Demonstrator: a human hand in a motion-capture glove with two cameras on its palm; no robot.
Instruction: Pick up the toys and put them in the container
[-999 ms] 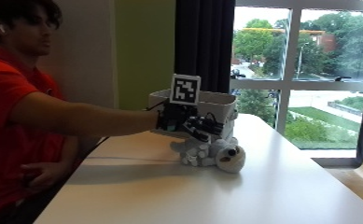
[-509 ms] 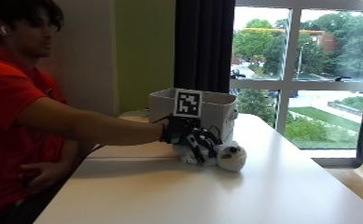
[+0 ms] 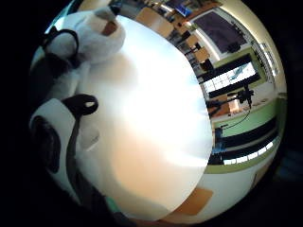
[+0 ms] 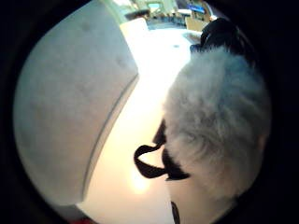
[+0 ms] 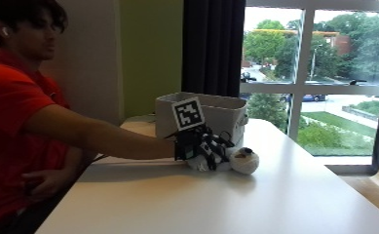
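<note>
Just in front of the grey container, on the white table, the plush toy is lying under the gloved right hand, whose fingers are curling over its body, its head poking out beyond them

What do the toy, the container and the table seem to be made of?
Toy: plush, white, fuzzy pile.
Container: probably grey felt or fabric, matte, a seam along its edge in the thumb side palm view.
Table: smooth white top, perhaps laminate, slight sheen.
</note>
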